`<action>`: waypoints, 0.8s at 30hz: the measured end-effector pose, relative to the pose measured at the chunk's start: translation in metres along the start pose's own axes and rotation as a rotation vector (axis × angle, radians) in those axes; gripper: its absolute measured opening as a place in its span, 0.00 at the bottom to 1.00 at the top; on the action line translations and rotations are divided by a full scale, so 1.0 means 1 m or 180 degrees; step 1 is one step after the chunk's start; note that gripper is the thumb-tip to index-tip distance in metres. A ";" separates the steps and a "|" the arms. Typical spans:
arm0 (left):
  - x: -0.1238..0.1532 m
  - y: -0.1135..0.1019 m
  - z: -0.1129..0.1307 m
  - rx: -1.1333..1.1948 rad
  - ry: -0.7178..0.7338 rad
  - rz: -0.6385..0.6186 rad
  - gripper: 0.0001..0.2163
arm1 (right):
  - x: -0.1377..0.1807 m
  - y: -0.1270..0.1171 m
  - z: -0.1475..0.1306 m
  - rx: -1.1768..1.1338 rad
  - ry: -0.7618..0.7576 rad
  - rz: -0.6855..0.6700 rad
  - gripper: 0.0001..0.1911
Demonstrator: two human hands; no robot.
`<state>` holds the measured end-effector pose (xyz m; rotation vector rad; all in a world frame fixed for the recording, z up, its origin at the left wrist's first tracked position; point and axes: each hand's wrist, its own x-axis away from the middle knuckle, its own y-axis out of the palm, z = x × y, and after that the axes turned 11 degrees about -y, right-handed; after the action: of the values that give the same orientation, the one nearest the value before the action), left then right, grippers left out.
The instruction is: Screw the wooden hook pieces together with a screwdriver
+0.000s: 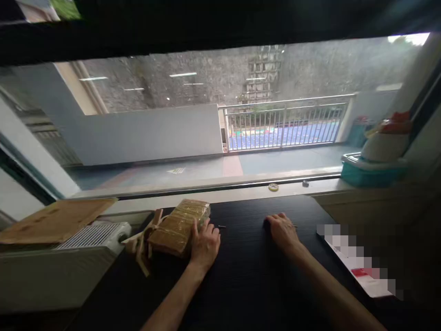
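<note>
Steadying the taped package seems to be the step in hand, judging by how the left hand lies against its near-right edge, fingers loosely bent and a little spread, without closing round it. Taking the bench as a clock face, the package sits toward ten o'clock, with a bundle of wooden strips just beyond its left side. The right hand rests near one o'clock, well apart from the package, its fingers bent down to the surface; whether they pinch anything cannot be told. A small screw lies close to twelve, just beside the left hand. Shifting the package would likely call for a firmer hold from both sides, clear of that screw. A roll of tape lies past the bench's edge, between twelve and one, on the windowsill. At three o'clock, a white packet shows a red patch, but blurring blocks hide much of it. No brand, label or writing can be read anywhere.
</note>
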<state>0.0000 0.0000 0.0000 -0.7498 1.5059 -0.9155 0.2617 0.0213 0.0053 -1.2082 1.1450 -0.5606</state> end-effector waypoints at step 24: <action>-0.040 -0.010 -0.050 -0.0205 -0.0864 -0.1137 0.27 | 0.002 0.030 -0.028 -0.0424 -0.0463 0.0641 0.11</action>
<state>-0.0444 0.0359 0.0297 -1.1673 1.1861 -0.9850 0.2310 0.0173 -0.0212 -1.2092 1.1772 -0.2433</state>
